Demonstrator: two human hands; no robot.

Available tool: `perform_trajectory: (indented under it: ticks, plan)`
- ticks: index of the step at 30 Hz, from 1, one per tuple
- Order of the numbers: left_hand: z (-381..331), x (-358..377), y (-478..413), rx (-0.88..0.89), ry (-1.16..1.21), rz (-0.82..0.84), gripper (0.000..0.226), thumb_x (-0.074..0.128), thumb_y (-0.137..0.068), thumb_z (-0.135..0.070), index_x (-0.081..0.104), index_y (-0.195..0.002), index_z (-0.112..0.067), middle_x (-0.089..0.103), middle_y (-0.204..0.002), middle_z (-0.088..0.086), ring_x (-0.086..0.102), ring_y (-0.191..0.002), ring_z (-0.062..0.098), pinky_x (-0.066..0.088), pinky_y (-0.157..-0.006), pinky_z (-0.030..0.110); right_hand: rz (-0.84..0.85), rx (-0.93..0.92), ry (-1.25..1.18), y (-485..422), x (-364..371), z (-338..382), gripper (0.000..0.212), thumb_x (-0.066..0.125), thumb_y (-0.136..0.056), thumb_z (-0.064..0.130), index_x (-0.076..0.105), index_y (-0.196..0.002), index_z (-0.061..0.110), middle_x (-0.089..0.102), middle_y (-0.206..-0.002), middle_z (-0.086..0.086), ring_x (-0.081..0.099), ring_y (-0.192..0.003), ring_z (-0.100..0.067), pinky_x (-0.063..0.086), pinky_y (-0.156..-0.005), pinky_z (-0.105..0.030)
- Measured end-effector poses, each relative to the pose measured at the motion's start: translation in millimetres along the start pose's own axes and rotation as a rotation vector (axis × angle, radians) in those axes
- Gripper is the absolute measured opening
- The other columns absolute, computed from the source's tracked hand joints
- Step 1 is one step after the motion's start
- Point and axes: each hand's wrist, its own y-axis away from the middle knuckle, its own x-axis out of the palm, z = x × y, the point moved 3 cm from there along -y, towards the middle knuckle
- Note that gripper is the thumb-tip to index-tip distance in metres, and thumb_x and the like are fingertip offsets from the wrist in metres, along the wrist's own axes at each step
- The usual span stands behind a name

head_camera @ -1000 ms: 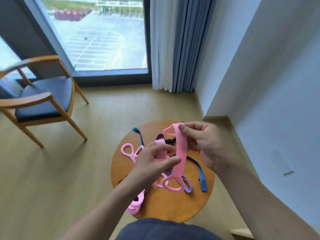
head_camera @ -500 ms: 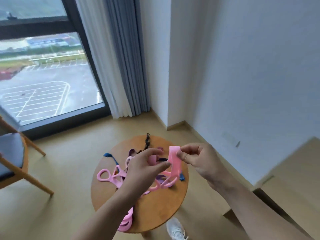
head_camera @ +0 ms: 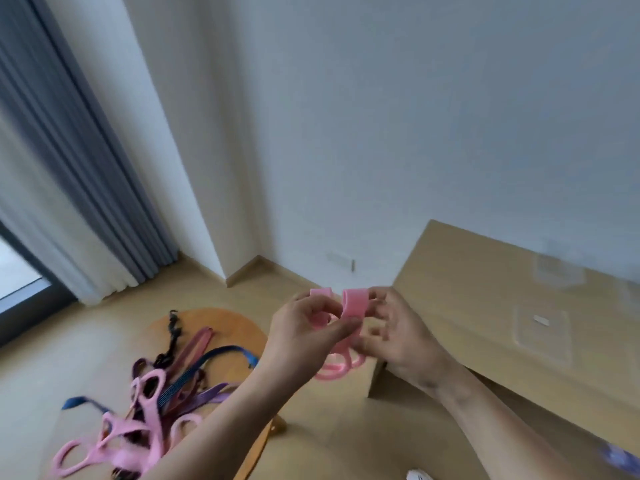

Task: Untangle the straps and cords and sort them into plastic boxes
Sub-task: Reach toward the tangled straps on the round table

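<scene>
Lying on round table (head_camera: 221,327), straps (head_camera: 194,372), bench (head_camera: 467,271) alongside, perhaps boxes (head_camera: 542,332)

Single wide-angle head view, forward and downward, close above the hands (head_camera: 304,337), toward the white wall (head_camera: 381,133).

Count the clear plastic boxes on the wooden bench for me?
2: one clear plastic box by the wall, a second box in front of it, both on the wooden bench. Blur may hide more.
</scene>
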Motion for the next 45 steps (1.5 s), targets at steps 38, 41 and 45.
perform_trajectory:
  ticks: [38,41,45]
  plan:
    - [-60.2,418.1,-186.8,-0.562,0.066,0.558,0.026,0.058,-0.088,0.006,0.076,-0.094,-0.012,0.069,-0.082,0.007,0.067,-0.062,0.018,0.055,-0.059,0.026,-0.708,0.404,0.428,17.8,-437.9,-166.7,0.03,0.073,-0.086,0.016,0.069,-0.114,0.024,0.062,-0.117,0.005,0.059,-0.108,-0.011,0.047,-0.095,-0.029]
    - [-80.9,416.8,-185.8,-0.494,0.165,0.628,0.025,0.066,-0.084,0.003,0.078,-0.097,-0.014,0.073,-0.089,0.013,0.07,-0.069,0.022,0.057,-0.064,0.03,-0.38,0.386,-0.08,18.8,-392.9,-153.3,0.014,0.069,-0.094,0.024,0.072,-0.107,0.022,0.072,-0.109,0.005,0.066,-0.1,-0.007,0.051,-0.086,-0.017]
    - [-106.5,409.2,-187.4,-0.351,0.184,0.769,0.036,0.073,-0.077,-0.003,0.075,-0.109,-0.019,0.075,-0.094,0.013,0.071,-0.082,0.022,0.059,-0.086,0.042,-0.28,0.273,-0.27,26.7,-365.0,-140.5,0.039,0.068,-0.08,0.06,0.07,-0.101,0.027,0.07,-0.1,0.012,0.064,-0.1,-0.007,0.044,-0.092,-0.025]
